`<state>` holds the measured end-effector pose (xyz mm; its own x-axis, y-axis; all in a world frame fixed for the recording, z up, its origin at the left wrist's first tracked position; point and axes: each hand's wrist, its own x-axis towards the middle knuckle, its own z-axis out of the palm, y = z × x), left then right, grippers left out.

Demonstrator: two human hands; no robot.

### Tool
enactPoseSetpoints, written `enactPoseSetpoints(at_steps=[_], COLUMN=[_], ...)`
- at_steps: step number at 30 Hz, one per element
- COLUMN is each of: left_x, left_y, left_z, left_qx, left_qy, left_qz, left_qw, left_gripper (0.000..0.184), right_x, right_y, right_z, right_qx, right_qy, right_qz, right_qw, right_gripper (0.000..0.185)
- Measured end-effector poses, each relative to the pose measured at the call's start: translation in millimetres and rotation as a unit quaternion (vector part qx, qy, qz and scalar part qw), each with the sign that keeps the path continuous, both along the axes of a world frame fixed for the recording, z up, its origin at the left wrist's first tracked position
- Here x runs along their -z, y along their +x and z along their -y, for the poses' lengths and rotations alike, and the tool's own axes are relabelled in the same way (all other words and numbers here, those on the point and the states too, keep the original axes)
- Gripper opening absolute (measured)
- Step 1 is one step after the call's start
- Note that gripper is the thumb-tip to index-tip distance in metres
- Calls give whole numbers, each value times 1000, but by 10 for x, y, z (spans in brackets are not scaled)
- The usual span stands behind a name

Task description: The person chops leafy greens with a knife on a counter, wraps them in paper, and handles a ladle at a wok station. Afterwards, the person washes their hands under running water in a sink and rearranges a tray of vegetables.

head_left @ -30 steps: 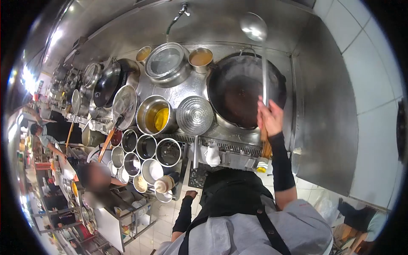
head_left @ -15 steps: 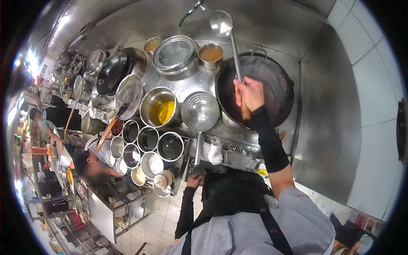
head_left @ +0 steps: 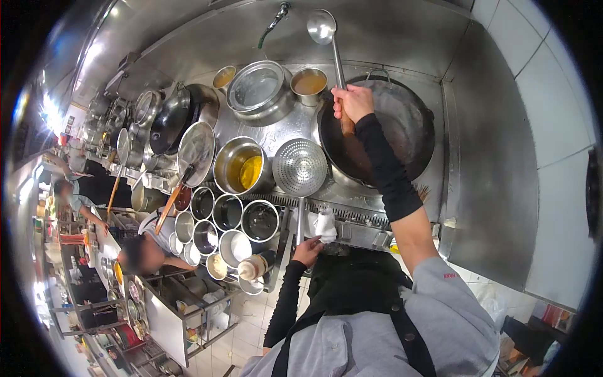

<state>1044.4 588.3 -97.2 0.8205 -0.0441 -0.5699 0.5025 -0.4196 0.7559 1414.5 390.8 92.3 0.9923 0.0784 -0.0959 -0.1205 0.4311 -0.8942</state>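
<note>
My right hand (head_left: 353, 103) is closed around the ladle (head_left: 339, 63), whose wooden handle end points down over the wok. The ladle's round bowl is raised near the back wall. Beneath that hand and forearm sits a large dark wok (head_left: 408, 135), with steam and some liquid in it. My left hand (head_left: 308, 251) is at the counter's front edge, by the lower handle of a perforated skimmer (head_left: 300, 166). Its fingers reach up to the lower edge of a crumpled white cloth (head_left: 323, 225); whether they touch it is hard to tell.
Left of the skimmer stands a pot of yellow oil (head_left: 227, 166). Behind are a water-filled pot (head_left: 282, 103) and a cup of brownish liquid (head_left: 309, 98), under a tap (head_left: 274, 24). Several seasoning pots and a bottle (head_left: 252, 269) crowd the front left. Other people are at the far left.
My right hand has moved up and slightly left with the ladle. My left hand has risen from below the counter edge to beside the skimmer handle and cloth.
</note>
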Motion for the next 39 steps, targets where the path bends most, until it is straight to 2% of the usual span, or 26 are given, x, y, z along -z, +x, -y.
enactPoseSetpoints(at_steps=[2, 5, 9, 13, 16, 20, 21, 23, 25, 27, 28, 29, 30, 31, 32, 33, 34, 36, 37, 38, 39], left_x=[354, 493, 357, 233, 31, -9, 11, -12, 34, -243, -325, -259, -296, -577, -535, -532, -457, -564, -547, -475, -311], left_y=[-139, -268, -282, -190, -15, 141, 165, 247, 252, 254, 242, 254, 208, 201, 183, 180, 132, 181, 209, 241, 350], left_z=[-64, -85, -11, 57, 156, 285, 301, 356, 357, 353, 379, 282, 249, 302, 252, 224, 218, 190, 183, 201, 84], left_qx=[19, 54, 83, 72, 115, 185, 196, 207, 201, 168, 159, 186, 159, 165, 158, 154, 84, 120, 62, 7, 35], left_qy=[0, 16, 35, 8, 33, 46, 48, 49, 46, 36, 25, 47, -7, 0, -40, -104, -176, -127, -155, -184, -303], left_qz=[-4, 7, -2, 13, 34, 54, 61, 72, 87, 114, 123, 67, 72, 120, 129, 131, 87, 122, 96, 64, 35], left_qw=[1000, 998, 996, 997, 992, 980, 978, 975, 975, 979, 979, 979, 985, 979, 978, 974, 977, 977, 981, 981, 952], left_gripper=[52, 53, 52, 53, 53, 51, 51, 50, 48, 47, 47, 48, 49, 44, 34, 29, 29, 25, 22, 20, 20], right_x=[15, -42, -68, -38, 58, 34, -5, -13, 59, 189, 287, 343, 863, 947, 1199, 1328, 1412, 1555, 1930, 2044, 2303], right_y=[142, 183, 103, -47, 182, 234, 146, -169, -685, -1411, -1812, -2248, -2574, -3013, -3390, -3763, -4087, -4556, -4744, -4860, -4963], right_z=[5, -4, -68, 1, -17, 159, 172, 146, 358, 784, 1000, 1144, 1417, 1556, 1742, 1860, 1916, 1937, 1947, 1880, 1854], right_qx=[-7, -20, -9, -5, -10, -62, -42, -7, 44, 54, 89, 135, 177, 240, 281, 285, 290, 293, 314, 320, 322], right_qy=[3, 19, 11, -71, -26, -78, -104, -161, -138, -195, -290, -289, -391, -467, -498, -516, -529, -529, -536, -516, -537], right_qz=[5, 12, 4, 32, 15, 26, 27, 26, 14, 28, 51, -8, 6, 22, 59, 24, -9, -75, -44, -91, -62], right_qw=[1000, 1000, 1000, 997, 1000, 995, 993, 987, 989, 979, 952, 948, 903, 851, 818, 808, 797, 793, 782, 789, 777], right_gripper=[18, 18, 19, 22, 19, 18, 19, 19, 19, 19, 15, 13, 19, 24, 41, 43, 46, 44, 44, 30, 32])
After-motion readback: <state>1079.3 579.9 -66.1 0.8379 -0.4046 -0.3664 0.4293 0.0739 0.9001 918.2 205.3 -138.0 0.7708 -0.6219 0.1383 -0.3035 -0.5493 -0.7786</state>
